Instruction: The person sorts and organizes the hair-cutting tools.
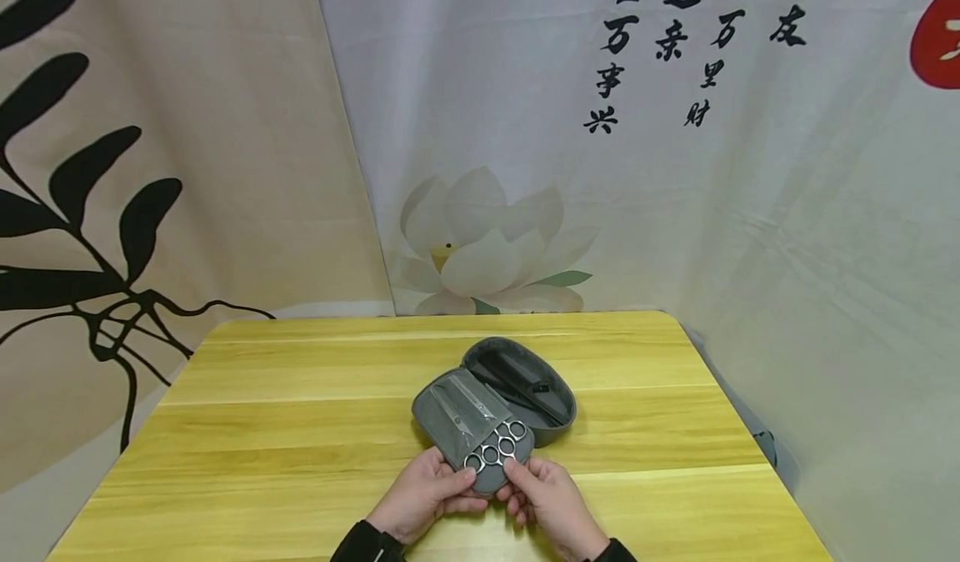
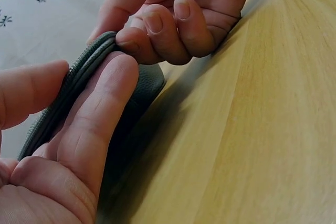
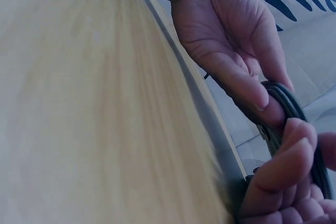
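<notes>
A grey zippered case (image 1: pixel 557 430) lies unfolded on the table, its flap tilted up toward me. Steel scissors (image 1: pixel 498 454) sit in the flap's clear pocket (image 1: pixel 467 416), finger rings poking out at the near end. A long black item (image 1: pixel 508 372) lies in the deeper half; its kind is unclear. My left hand (image 1: pixel 423 494) grips the flap's near-left edge, thumb above and fingers beneath. My right hand (image 1: pixel 551 499) pinches the near-right edge, its thumb beside a scissor ring. In the left wrist view, fingers of both hands meet under the zipper edge (image 2: pixel 79 74).
The wooden table (image 1: pixel 315 429) extends around the case on every side. Behind it hangs a pale cloth backdrop (image 1: pixel 480 62) with a printed lotus, dark leaves and black writing. The table's right edge (image 1: pixel 750 437) borders a pale cloth.
</notes>
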Tool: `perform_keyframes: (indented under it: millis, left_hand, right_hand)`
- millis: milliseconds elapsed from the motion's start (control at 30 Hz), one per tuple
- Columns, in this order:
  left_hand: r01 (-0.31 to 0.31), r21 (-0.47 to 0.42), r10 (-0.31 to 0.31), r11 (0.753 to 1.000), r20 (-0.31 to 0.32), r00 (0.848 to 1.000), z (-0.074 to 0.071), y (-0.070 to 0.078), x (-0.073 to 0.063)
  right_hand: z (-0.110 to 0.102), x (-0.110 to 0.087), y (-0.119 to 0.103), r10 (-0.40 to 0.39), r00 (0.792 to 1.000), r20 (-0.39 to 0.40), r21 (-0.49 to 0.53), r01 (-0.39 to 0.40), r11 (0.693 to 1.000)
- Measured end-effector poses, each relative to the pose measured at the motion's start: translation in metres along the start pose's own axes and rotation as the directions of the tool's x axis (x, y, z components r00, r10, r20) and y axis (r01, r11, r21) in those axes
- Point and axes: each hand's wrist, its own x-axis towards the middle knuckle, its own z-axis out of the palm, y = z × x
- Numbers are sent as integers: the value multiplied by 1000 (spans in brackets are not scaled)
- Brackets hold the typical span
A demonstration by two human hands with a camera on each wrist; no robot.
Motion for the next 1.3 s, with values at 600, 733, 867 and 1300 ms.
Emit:
perform_keyframes:
  millis: [600, 733, 867, 1300]
  left_hand:
    - [29, -5, -29, 1000, -17, 999, 0, 0, 2]
    - [23, 1, -23, 1000, -9, 1000, 0, -1, 2]
    - [20, 15, -19, 1000, -2, 1000, 0, -1, 2]
    - [11, 18, -10, 1000, -19, 1000, 1, -6, 4]
  right_hand:
    - [2, -1, -2, -5, 1000, -21, 11, 5, 1000]
    - [2, -1, -2, -1, 1000, -20, 8, 1, 1000]
    - [1, -1, -1, 3, 1000, 3, 20, -3, 1000]
    - [1, 1, 2, -7, 998, -66, 2, 7, 1000]
